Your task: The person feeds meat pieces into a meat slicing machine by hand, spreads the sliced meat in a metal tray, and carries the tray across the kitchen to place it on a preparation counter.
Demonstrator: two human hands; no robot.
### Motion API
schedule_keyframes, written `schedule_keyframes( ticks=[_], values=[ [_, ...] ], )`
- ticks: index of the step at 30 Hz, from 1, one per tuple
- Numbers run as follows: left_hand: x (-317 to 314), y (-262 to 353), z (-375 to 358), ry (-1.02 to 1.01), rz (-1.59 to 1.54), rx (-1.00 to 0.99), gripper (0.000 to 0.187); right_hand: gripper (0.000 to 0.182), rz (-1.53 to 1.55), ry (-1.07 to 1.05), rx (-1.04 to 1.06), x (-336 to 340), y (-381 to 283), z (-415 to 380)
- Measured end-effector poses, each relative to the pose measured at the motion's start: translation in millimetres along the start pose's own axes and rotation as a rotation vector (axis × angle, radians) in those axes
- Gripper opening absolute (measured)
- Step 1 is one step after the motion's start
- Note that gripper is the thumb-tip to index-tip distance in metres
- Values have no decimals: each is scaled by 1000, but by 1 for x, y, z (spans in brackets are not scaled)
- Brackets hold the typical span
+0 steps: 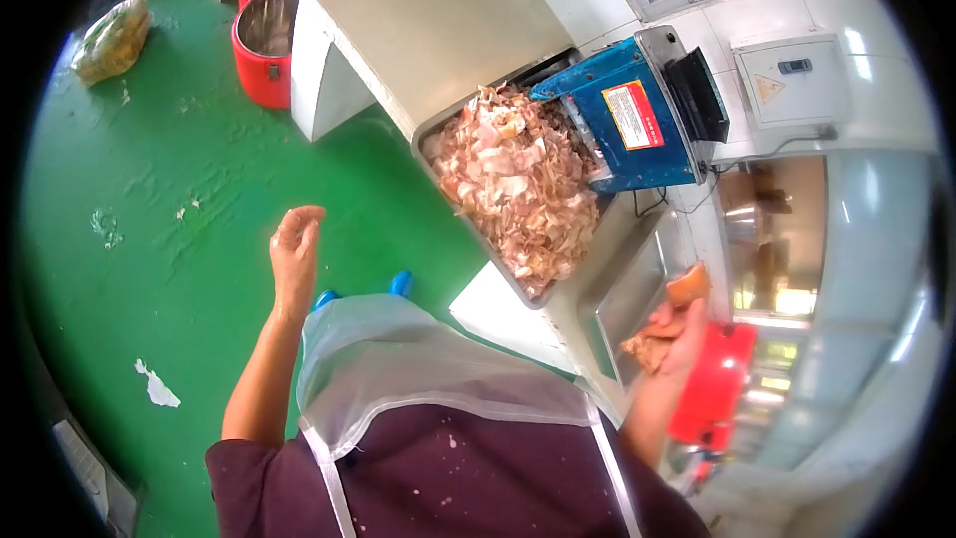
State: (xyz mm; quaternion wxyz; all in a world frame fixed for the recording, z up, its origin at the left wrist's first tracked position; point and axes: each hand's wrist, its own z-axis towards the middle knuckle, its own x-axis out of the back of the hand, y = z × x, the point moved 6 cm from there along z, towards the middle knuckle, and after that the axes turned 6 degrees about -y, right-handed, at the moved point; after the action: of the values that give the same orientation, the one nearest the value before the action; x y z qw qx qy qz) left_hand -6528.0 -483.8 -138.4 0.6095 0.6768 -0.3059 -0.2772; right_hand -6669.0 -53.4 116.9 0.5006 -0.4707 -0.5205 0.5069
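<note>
And there was the right hand, out over the side of the table, its fingers closed around brown pieces! One poked up past the fingertips, another, rougher and crumpled, jutted out below; the blur hid what they were. Just beneath them lay a shallow steel pan, and a red tub showed bright behind the wrist.

Over on the other side, the left hand hung out above the green floor, nothing seen in it, fingers loosely bent and not pressed together, well apart from everything on the table.

And what a heap between the two! Pale pink slices filled the big tray, piled right up to the blue machine, which stood at its far end. Farther back on the floor, an open red bin stood beside the table.
</note>
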Motion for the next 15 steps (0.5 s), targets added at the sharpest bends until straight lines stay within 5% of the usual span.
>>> schedule_keyframes(
  ticks=[15],
  values=[
    [-47,-5,-5,-72,-90,90,12,31,34,131,120,39,-32,30]
  ],
)
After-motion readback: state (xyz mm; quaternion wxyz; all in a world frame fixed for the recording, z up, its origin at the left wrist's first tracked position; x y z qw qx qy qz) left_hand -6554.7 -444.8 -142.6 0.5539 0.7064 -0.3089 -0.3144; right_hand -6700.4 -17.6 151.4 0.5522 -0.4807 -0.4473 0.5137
